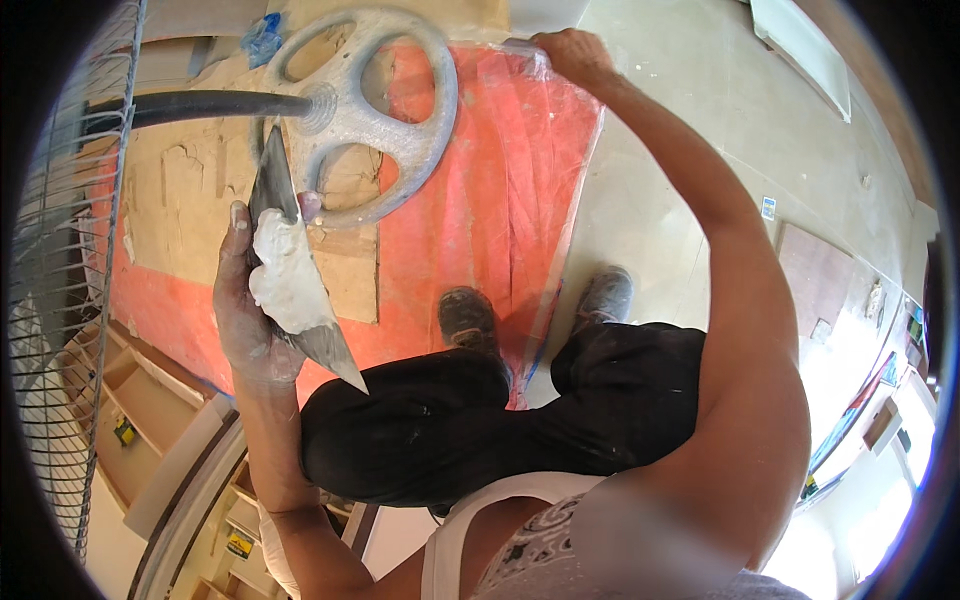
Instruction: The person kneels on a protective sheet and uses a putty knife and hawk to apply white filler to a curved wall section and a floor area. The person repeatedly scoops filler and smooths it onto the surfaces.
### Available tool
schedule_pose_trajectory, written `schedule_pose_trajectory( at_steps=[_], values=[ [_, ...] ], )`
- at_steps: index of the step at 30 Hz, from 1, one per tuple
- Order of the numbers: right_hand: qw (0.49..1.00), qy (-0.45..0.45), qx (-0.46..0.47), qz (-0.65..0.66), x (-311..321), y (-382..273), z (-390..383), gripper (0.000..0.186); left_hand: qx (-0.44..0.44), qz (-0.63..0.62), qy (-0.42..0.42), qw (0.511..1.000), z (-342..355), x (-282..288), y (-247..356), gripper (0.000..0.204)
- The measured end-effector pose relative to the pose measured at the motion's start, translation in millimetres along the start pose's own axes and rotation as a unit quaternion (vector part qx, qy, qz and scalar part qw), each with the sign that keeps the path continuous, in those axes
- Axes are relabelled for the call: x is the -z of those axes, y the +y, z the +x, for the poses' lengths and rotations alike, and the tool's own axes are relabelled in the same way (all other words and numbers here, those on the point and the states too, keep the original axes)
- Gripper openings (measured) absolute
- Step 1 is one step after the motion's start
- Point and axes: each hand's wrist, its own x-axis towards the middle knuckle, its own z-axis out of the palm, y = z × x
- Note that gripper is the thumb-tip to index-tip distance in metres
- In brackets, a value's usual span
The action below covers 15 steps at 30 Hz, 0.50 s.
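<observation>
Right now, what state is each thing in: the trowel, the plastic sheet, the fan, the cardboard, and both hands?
Trowel: held in left hand, tilted, loaded with white plaster.
Left hand: shut on trowel, smeared white.
Right hand: arm stretched out, fingers gripping the plastic sheet's edge.
Plastic sheet: lifted over the orange floor cover, dusty.
Fan base: standing on the cardboard.
Cardboard: flat, torn, stained.

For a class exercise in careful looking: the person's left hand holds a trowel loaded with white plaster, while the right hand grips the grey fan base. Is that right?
Not quite. In the head view the right hand grips the edge of the clear plastic sheet, not the fan base. The left hand does hold the trowel loaded with white plaster.
</observation>
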Motion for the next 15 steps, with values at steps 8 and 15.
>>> schedule_pose_trajectory(
  at_steps=[8, 15],
  values=[
    [0.999, 0.042, 0.008, 0.003, 31, 48, -55, 0.029, -0.007, -0.019, 0.038, 0.999, -9, 19, 5, 0.035],
    [1.000, 0.014, 0.005, -0.018, 22, 54, -47, 0.031, 0.013, -0.006, 0.112, 0.994, -4, 8, 2, 0.038]
  ],
)
